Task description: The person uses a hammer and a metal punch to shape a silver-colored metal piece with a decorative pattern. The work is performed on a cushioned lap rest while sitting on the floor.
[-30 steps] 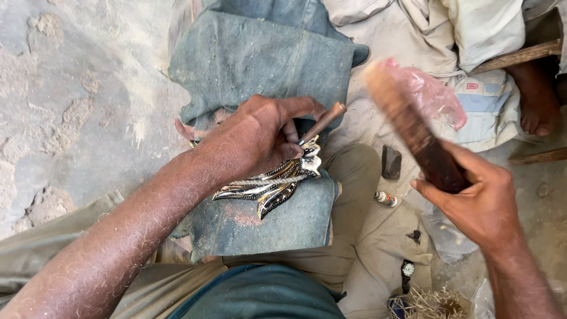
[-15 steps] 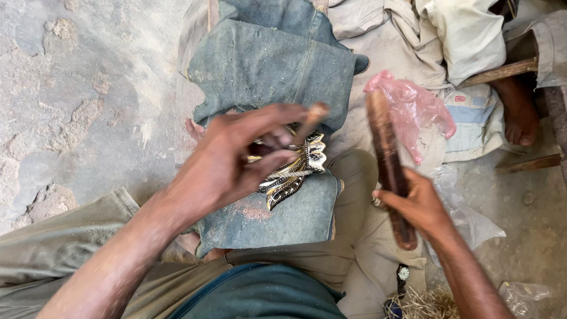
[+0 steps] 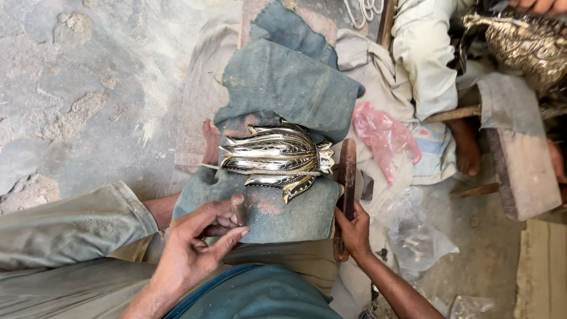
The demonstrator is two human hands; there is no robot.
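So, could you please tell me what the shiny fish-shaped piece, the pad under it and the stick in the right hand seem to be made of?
The fish-shaped piece looks like polished metal, silvery with brassy edges: it gives mirror-like highlights along its ridges. The pad looks like thick blue-grey cloth, folded, faded and dusty. The stick in the right hand seems to be dark wood, matt and worn, though the grain is hard to tell.

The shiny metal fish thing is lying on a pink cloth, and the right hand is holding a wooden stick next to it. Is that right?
Not quite. The head view shows the shiny metal piece lying on a blue-grey cloth, not a pink one. The only pink thing is a plastic bag off to the side. The rest is right: the right hand holds a wooden stick beside the piece.
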